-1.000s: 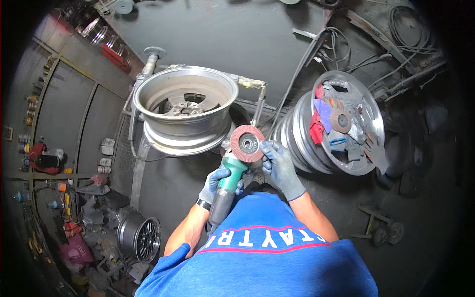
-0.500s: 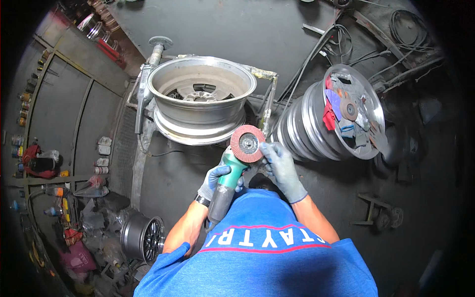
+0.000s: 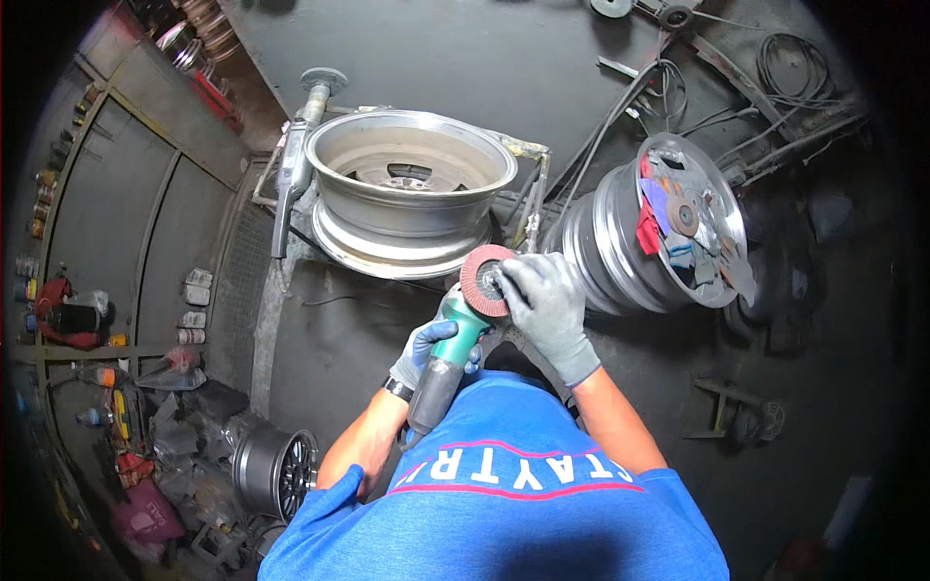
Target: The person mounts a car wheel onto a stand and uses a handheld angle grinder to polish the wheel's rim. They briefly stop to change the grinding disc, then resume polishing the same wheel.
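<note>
My left hand (image 3: 426, 351), in a blue-grey glove, grips the green and grey body of an angle grinder (image 3: 448, 360). Its reddish flap disc (image 3: 481, 280) faces up and toward me. My right hand (image 3: 547, 305), in a grey glove, rests its fingers on the centre of the disc. A bare silver wheel rim (image 3: 407, 189) lies flat on a metal stand just beyond the disc.
A stack of silver rims (image 3: 620, 242) stands on the right, topped with used sanding discs (image 3: 683, 218) and scraps. A dark rim (image 3: 276, 472) lies on the floor at the lower left. Shelves with bottles (image 3: 58, 320) line the left wall. Cables (image 3: 794, 77) lie at the upper right.
The view has shifted, so the rim on the stand sits more central. My right hand has come over the disc's centre; the left still holds the grinder.
</note>
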Available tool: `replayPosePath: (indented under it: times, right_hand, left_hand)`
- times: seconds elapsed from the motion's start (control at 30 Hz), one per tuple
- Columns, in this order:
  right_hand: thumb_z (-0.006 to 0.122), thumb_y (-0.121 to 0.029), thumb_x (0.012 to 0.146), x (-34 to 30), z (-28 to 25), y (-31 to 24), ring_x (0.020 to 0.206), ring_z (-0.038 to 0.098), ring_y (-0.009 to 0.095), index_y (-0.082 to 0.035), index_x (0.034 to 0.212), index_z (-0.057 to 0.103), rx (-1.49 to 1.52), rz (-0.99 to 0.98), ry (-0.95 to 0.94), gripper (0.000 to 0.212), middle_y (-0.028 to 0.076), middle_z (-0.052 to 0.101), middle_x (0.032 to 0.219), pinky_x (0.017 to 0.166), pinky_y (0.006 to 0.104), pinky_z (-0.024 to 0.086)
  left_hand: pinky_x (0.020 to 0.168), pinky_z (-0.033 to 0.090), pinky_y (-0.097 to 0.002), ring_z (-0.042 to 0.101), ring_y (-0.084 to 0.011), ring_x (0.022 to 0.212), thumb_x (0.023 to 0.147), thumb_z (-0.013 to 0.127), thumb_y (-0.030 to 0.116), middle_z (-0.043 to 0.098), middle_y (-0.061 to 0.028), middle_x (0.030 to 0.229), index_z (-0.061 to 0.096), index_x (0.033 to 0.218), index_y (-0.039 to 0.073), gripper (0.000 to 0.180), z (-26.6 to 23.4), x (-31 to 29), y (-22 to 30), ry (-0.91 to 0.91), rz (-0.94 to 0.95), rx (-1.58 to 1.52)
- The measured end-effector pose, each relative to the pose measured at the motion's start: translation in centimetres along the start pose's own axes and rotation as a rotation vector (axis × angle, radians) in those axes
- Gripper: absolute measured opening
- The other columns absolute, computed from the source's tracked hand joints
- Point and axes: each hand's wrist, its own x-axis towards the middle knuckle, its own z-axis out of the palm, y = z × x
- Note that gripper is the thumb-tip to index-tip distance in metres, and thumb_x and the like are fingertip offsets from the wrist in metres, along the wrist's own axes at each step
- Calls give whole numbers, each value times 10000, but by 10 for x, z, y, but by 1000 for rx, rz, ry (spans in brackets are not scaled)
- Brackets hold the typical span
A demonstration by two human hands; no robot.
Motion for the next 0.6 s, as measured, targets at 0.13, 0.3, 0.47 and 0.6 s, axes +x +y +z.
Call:
replayPosePath:
  times: [0.13, 0.3, 0.47, 0.6]
  right_hand:
    - [732, -218, 873, -7, -1, -10, 979, 626, 265, -148, 1108, 718, 1, -38, -142, 245, 37, 686, 1066, 852, 421, 479]
    - [740, -168, 856, -7, -6, -8, 1002, 626, 271, -148, 1123, 723, 39, -64, -227, 269, 34, 689, 1100, 868, 433, 469]
    - [753, -167, 844, 2, -9, -10, 1007, 643, 272, -119, 1022, 725, 105, -63, -228, 187, 45, 705, 1092, 862, 428, 469]
    - [756, -185, 848, 5, -12, -5, 977, 656, 286, -104, 972, 719, 178, -25, -245, 152, 67, 713, 1047, 839, 437, 474]
  left_hand:
    - [658, 609, -439, 692, -321, 800, 902, 691, 221, 649, -212, 1085, 506, 1341, -19, 534, -6, -6, -1, -27, 10, -11]
    - [665, 611, -436, 690, -325, 800, 906, 689, 227, 648, -213, 1086, 500, 1347, -25, 542, -9, -8, 2, -25, 7, 9]
    - [680, 615, -436, 691, -323, 807, 908, 688, 228, 649, -215, 1085, 496, 1352, -22, 544, -8, -10, 2, -25, -5, 25]
    - [686, 619, -436, 692, -319, 810, 908, 686, 221, 645, -216, 1095, 478, 1366, -13, 555, -7, -9, -1, -29, -26, 4]
